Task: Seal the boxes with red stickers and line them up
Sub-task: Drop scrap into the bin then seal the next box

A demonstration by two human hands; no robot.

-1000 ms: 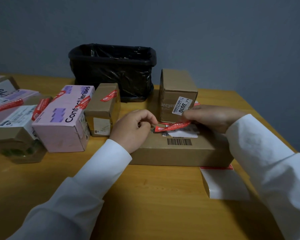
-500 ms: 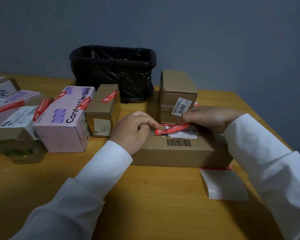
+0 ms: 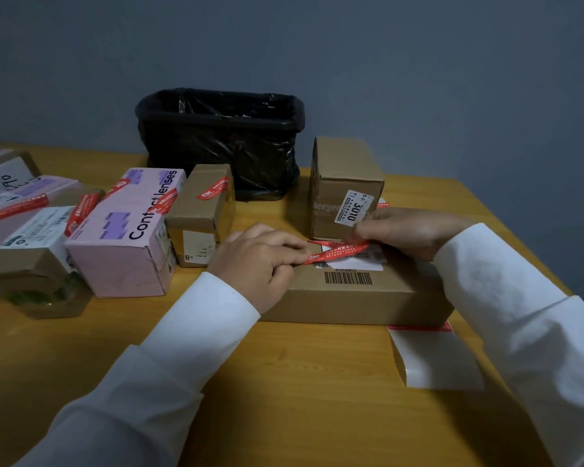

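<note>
red sticker (image 3: 338, 253) stretched over flat cardboard box (image 3: 354, 294), left hand (image 3: 260, 261) and right hand (image 3: 408, 230) apparently pinching its ends, fingers curled

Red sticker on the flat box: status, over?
Both hands, left and right, pinch the red sticker by its ends, low over the flat box. Not pressed flat yet. Upright box stands close behind.

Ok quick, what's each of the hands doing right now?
Left hand: pinching the left end of the red paper sticker strip.
Right hand: pinching the strip's right end, above the flat brown cardboard box.
</note>
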